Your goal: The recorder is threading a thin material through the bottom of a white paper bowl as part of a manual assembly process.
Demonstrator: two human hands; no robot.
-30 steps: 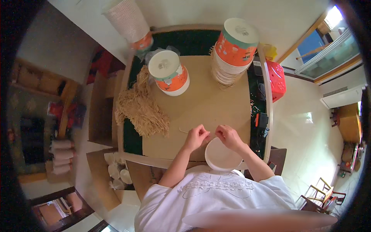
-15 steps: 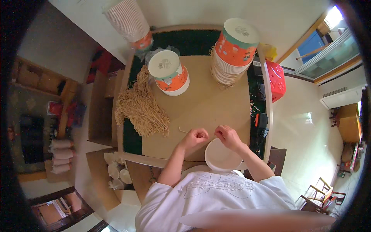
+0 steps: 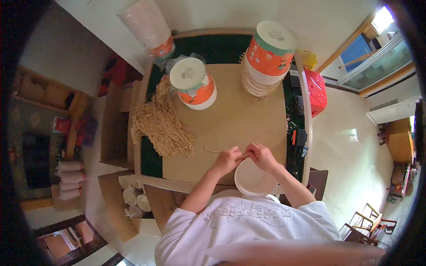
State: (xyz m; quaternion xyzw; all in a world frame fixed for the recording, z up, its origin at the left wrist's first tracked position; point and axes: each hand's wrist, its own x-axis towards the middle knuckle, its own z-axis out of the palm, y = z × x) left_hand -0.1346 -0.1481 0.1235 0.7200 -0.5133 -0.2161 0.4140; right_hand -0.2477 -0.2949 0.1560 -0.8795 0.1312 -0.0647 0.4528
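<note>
Closest in, a white paper bowl [image 3: 255, 181] sits at the near edge of the worktop [image 3: 230, 119], just in front of the person's white shirt. Directly above its rim both hands meet. The left hand [image 3: 227, 160] has its grip pinched shut on a thin tan cord [image 3: 222, 152], whose loose end trails to the left across the brown board. The right hand [image 3: 262, 157] pinches the same cord from the other side, fingertips almost touching those of the left, right over the bowl's far rim.

Further left on the worktop lies a loose heap of tan cords [image 3: 162, 126], partly on the brown board and partly on the dark green cover. Beyond it stands a short stack of white and orange bowls [image 3: 194, 85], with crinkled clear plastic just behind. At the far right of the worktop rises a taller stack of bowls [image 3: 267, 57] capped with an orange one. A long sleeve of cups [image 3: 146, 24] leans at the far left corner. A red basket [image 3: 316, 91] stands on the floor to the right.
</note>
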